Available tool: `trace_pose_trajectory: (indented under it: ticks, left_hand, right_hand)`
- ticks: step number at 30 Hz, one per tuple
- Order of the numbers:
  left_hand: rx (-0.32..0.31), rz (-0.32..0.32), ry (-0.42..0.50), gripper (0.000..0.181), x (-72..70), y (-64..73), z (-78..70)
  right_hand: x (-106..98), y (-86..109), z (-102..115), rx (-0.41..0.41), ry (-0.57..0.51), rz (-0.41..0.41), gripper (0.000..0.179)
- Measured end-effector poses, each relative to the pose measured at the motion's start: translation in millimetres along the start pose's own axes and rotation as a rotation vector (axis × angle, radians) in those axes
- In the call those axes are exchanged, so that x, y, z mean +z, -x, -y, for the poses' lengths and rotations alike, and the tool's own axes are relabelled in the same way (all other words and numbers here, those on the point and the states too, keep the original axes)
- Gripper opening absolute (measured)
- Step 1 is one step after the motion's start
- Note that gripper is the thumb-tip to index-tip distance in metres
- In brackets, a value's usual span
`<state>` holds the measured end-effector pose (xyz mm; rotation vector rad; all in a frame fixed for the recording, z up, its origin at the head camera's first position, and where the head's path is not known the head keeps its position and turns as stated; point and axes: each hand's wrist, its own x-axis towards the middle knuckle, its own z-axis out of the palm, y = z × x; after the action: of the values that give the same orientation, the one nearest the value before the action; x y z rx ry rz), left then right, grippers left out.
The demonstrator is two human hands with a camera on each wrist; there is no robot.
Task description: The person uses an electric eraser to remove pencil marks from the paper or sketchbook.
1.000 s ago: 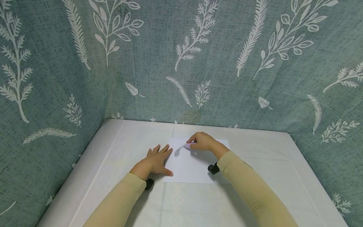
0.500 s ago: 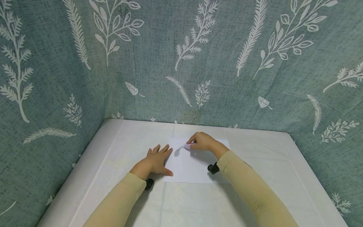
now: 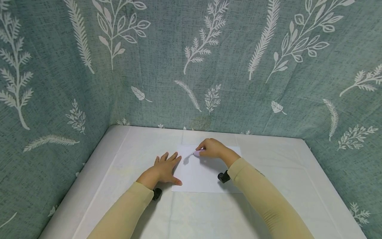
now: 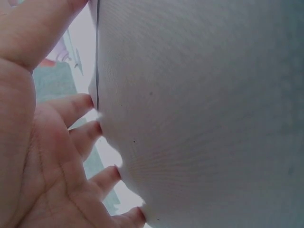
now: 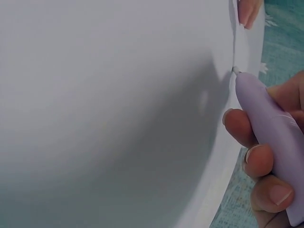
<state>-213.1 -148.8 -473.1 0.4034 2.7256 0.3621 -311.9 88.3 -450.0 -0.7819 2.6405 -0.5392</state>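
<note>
My right hand (image 3: 212,148) grips a thick lilac pen-shaped tool (image 3: 199,153) between thumb and curled fingers. In the right wrist view the tool (image 5: 270,128) has a small pale tip that meets the white surface, close to a thin dark edge line. A sheet of white paper (image 3: 197,181) lies beneath it. To the left of the tip is a grey patch (image 3: 186,161); I cannot tell whether it is a mark or a shadow. My left hand (image 3: 163,169) rests with fingers spread over the paper's left edge. Its palm (image 4: 52,166) fills part of the left wrist view.
A white cloth covers the table (image 3: 283,179), which reaches back to a teal curtain (image 3: 167,59) with white leaf prints. The curtain also hangs at both sides. A small black wrist camera (image 3: 223,177) sits below the right wrist, another (image 3: 157,194) below the left.
</note>
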Motion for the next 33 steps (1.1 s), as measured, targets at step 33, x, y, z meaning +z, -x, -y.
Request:
trace_pose_trajectory:
  ticks: [33]
  left_hand:
    - [0.007, -0.005, 0.008, 0.113, 1.4, -0.9, 1.4]
  right_hand:
    - [3.0, 3.0, -1.9, 0.024, -0.021, -0.02, 0.028]
